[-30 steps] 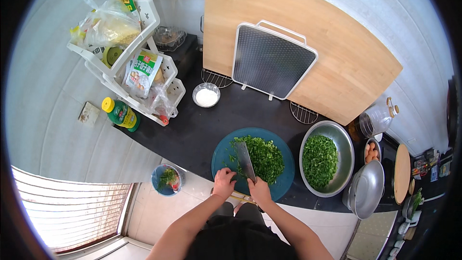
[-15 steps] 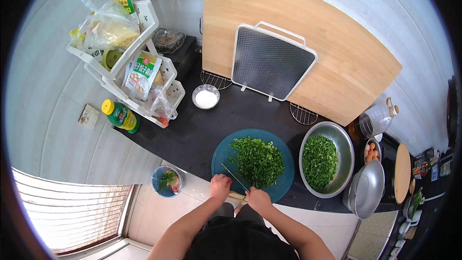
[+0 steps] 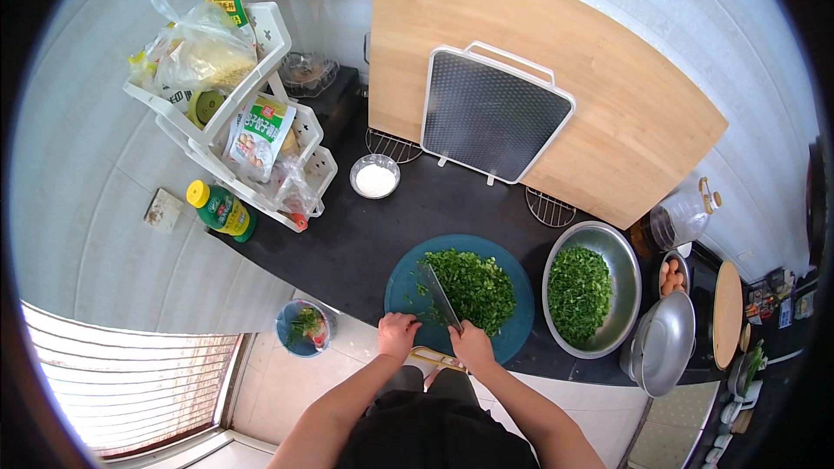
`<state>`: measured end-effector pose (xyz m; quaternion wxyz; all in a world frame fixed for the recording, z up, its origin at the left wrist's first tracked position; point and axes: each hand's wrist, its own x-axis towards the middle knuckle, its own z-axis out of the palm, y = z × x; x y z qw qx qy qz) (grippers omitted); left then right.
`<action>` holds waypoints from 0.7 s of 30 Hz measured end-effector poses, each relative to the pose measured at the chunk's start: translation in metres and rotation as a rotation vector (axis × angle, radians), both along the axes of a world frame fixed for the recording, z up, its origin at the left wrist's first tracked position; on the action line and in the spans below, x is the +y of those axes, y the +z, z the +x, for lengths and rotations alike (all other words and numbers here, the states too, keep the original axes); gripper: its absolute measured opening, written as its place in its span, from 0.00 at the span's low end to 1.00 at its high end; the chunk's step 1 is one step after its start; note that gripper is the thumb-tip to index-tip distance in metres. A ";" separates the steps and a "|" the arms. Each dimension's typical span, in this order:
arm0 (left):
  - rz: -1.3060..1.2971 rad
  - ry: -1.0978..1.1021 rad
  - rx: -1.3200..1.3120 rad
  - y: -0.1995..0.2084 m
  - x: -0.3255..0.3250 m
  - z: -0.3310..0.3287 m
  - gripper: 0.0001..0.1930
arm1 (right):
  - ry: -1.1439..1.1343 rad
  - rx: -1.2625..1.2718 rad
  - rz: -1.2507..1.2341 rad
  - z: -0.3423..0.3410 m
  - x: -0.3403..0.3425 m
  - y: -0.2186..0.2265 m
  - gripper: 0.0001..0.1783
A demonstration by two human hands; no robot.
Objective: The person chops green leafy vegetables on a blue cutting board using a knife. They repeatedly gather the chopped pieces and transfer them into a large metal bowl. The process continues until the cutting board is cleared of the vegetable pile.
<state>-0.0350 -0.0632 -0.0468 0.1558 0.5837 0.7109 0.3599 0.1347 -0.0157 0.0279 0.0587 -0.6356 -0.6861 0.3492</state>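
My right hand (image 3: 471, 346) is closed round the handle of a kitchen knife (image 3: 440, 297). The blade points away and to the left, along the left side of a heap of finely chopped greens (image 3: 476, 291). Under them lies a round teal cutting board (image 3: 408, 274) on the dark counter. At the board's near left edge, my left hand (image 3: 397, 334) has its fingers curled on the rim, apart from the blade. A few loose bits of green lie left of the knife. To the right, a steel bowl (image 3: 627, 282) holds more chopped greens (image 3: 579, 295).
Steel basins (image 3: 669, 339) and a bowl of eggs (image 3: 671, 276) stand at the right. Behind are a small bowl of white powder (image 3: 375, 179), a black board (image 3: 499, 113) and a large wooden board (image 3: 625, 95). Left stand a rack (image 3: 208, 143), a bottle (image 3: 221, 211) and a bin (image 3: 304, 327).
The knife has shifted right and turned to show more of its blade, now against the heap's left side. My right hand moved slightly right and up; my left hand stays at the board's edge.
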 end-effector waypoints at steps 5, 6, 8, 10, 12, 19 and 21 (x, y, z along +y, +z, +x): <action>0.021 0.037 -0.142 -0.006 0.006 -0.004 0.04 | 0.128 -0.059 0.007 0.019 -0.018 0.001 0.18; 0.046 0.058 -0.159 -0.005 0.007 -0.003 0.04 | 0.148 -0.073 0.006 0.020 -0.022 0.001 0.18; 0.047 0.087 -0.174 -0.005 0.009 -0.003 0.04 | 0.179 -0.094 0.006 0.021 -0.028 -0.001 0.18; -0.004 0.103 -0.167 -0.009 0.005 -0.005 0.04 | 0.203 -0.108 0.004 0.021 -0.034 -0.007 0.18; -0.004 0.093 -0.126 -0.012 0.003 -0.006 0.05 | 0.221 -0.127 -0.035 0.020 -0.037 -0.012 0.17; -0.042 -0.080 -0.030 -0.007 0.006 -0.004 0.06 | 0.222 -0.150 -0.007 -0.005 -0.021 -0.027 0.16; -0.021 -0.135 -0.022 0.000 0.009 -0.003 0.07 | 0.123 -0.104 0.047 0.002 -0.025 -0.020 0.17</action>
